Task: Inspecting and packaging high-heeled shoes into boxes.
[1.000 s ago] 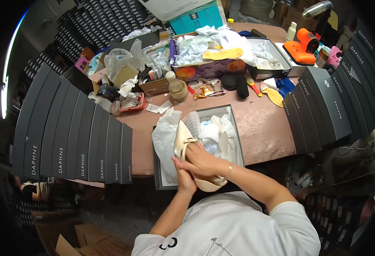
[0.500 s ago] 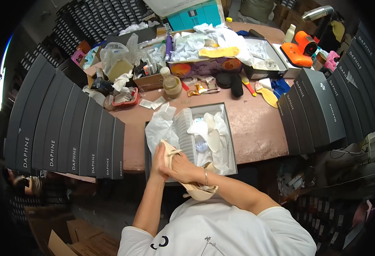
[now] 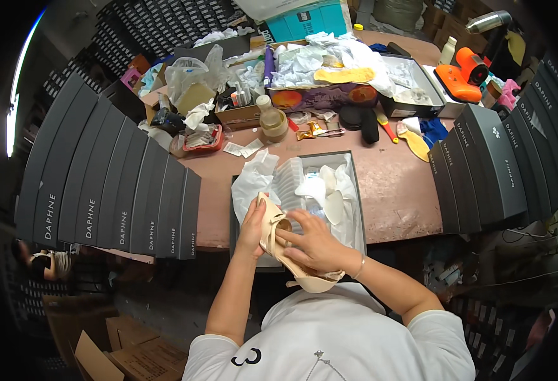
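Note:
A beige pointed shoe (image 3: 267,214) with a small bow and a heel strap is held over the near side of an open dark shoebox (image 3: 357,190). My left hand (image 3: 251,230) is wrapped round its toe end. Over the shoe's opening, my right hand (image 3: 320,246) has its fingers stretched apart, with fingertips reaching inside; the tips are partly hidden. In the box lie white tissue paper (image 3: 253,179), a ribbed clear plastic piece (image 3: 288,183) and white shaped inserts (image 3: 311,187).
Dark shoebox stacks stand at the left (image 3: 107,184) and right (image 3: 475,165). Farther back are a glass bottle (image 3: 271,120), a yellow-and-red brush (image 3: 388,129), a purple carton (image 3: 329,96) full of crumpled paper, a red tray (image 3: 204,141) and an orange device (image 3: 459,82).
My right hand has loosened from across the shoe's front, its fingers now spread and reaching into the opening. My left hand still holds the toe. The whole view has shifted slightly.

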`<state>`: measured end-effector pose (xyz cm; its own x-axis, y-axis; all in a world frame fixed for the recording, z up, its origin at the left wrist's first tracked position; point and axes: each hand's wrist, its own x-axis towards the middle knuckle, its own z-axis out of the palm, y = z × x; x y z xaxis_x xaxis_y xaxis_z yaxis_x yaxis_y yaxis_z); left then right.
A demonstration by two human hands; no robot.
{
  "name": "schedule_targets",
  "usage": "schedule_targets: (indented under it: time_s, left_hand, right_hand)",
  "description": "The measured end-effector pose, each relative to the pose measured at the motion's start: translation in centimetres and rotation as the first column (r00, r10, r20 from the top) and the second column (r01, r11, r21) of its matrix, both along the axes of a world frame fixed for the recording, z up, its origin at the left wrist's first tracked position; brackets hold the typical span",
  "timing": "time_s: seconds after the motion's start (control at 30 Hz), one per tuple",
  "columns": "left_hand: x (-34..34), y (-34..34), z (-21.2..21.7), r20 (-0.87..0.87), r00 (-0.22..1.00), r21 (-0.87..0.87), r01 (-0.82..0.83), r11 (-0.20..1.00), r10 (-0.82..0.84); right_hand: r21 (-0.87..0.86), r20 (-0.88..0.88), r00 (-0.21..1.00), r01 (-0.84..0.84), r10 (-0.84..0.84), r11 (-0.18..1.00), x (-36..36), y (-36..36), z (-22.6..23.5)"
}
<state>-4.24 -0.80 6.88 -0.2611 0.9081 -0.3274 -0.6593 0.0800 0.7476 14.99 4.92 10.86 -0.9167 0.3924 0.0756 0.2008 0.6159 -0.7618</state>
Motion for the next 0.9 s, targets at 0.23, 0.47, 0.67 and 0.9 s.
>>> schedule_targets:
  time_s: [0.23,0.47,0.67,0.9]
  left_hand:
    - [3.0,-0.9,0.9,0.009,0.987,-0.138,-0.16,0.977,0.162]
    - [2.7,-2.1,2.2,-0.127,0.982,-0.143,-0.154,0.978,0.136]
    - [1.8,-2.1,2.2,-0.056,0.991,0.039,-0.119,0.992,0.121]
    - [1.3,-1.7,1.9,0.133,0.988,0.038,-0.079,0.996,0.073]
  right_hand:
    - [0.187,0.058,0.969,0.226,-0.24,0.956,-5.9,-0.3,-5.0]
    - [0.117,0.153,0.975,0.145,-0.162,0.982,-6.7,-0.9,-4.4]
    - [-0.068,-0.264,0.957,0.109,-0.123,0.992,-6.8,-0.3,-3.1]
    - [0.107,-0.083,0.989,-0.111,0.12,0.988,-0.6,-0.4,0.8]
